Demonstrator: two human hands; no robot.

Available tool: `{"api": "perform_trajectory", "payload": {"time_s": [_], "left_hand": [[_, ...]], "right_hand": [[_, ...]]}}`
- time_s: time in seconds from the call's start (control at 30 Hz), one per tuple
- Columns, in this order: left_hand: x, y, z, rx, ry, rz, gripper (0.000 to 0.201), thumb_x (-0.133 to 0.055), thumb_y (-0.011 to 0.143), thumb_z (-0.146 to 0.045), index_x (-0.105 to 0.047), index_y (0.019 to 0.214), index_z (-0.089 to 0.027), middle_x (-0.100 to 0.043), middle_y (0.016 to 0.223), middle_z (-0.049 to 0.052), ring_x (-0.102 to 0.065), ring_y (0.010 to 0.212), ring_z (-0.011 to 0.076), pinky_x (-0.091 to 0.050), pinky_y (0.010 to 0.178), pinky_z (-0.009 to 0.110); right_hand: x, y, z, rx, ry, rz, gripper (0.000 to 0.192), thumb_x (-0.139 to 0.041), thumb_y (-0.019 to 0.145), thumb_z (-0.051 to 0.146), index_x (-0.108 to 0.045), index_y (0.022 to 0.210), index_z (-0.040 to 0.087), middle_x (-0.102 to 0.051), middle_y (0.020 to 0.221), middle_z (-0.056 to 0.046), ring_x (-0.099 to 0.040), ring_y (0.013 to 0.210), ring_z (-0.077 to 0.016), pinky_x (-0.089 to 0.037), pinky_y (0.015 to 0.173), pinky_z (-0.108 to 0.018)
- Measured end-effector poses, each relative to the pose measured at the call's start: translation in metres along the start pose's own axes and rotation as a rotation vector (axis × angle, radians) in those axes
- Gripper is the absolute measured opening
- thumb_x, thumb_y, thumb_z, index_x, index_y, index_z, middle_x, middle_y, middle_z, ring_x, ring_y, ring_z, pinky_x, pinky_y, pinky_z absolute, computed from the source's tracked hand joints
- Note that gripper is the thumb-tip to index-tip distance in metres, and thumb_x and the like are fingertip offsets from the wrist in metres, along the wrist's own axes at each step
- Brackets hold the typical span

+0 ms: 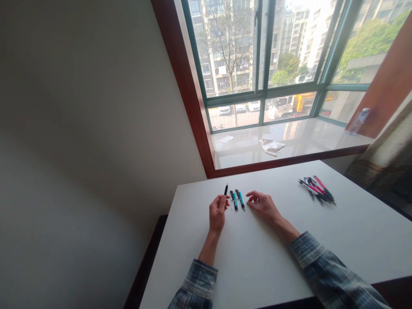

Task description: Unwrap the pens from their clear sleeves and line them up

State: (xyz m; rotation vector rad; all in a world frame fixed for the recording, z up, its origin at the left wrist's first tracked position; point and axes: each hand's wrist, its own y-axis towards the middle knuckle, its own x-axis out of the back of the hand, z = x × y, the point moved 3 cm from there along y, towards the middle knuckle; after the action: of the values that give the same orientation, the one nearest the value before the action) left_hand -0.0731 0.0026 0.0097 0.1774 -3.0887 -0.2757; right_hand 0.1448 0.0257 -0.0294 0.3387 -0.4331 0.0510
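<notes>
Black pen (225, 189) sits gripped in our left hand (218, 212), tip up, over the white table (257, 257). Right hand (262, 204) rests loosely curled, holding nothing, just beside two teal pens (238, 200) btwn both hands. More pens (317, 189) lie well apart, far right.

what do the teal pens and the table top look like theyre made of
Teal pens: probably plastic, going by the solid bright barrels with black ends; too small to be sure. Table top: smooth matte white, likely laminate or painted board, with no grain showing.
</notes>
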Motion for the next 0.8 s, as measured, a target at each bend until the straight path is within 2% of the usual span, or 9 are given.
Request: {"api": "perform_trajectory", "payload": {"time_s": [0.2,0.47,0.8], "left_hand": [[0.004,0.0,0.004,-0.007,-0.033,-0.012,0.044,-0.06,0.09,-0.058,-0.072,0.088,-0.015,-0.058,0.068,0.001,-0.048,0.062,0.0126,-0.038,0.061,0.025],[0.006,-0.001,0.003,-0.008,-0.017,-0.022,0.042,-0.06,0.091,-0.056,-0.072,0.089,-0.016,-0.059,0.068,0.001,-0.048,0.062,0.013,-0.039,0.061,0.025],[0.008,0.0,0.005,-0.014,0.003,-0.018,0.043,-0.058,0.092,-0.056,-0.072,0.088,-0.016,-0.059,0.069,0.002,-0.05,0.063,0.0134,-0.04,0.06,0.025]], "right_hand": [[-0.002,-0.001,0.005,0.053,-0.053,0.022,0.032,-0.063,0.083,0.027,-0.073,0.113,0.025,-0.076,0.097,-0.004,-0.065,0.087,-0.0212,-0.05,0.082,-0.034],[-0.008,0.004,0.0,0.041,-0.123,0.023,0.024,-0.06,0.082,0.022,-0.076,0.1,0.026,-0.077,0.091,-0.002,-0.067,0.082,-0.0206,-0.051,0.08,-0.033],[-0.022,0.067,-0.011,0.02,-0.116,0.028,0.022,-0.064,0.077,0.019,-0.074,0.096,0.023,-0.077,0.079,-0.002,-0.069,0.071,-0.0185,-0.054,0.072,-0.03]]}}
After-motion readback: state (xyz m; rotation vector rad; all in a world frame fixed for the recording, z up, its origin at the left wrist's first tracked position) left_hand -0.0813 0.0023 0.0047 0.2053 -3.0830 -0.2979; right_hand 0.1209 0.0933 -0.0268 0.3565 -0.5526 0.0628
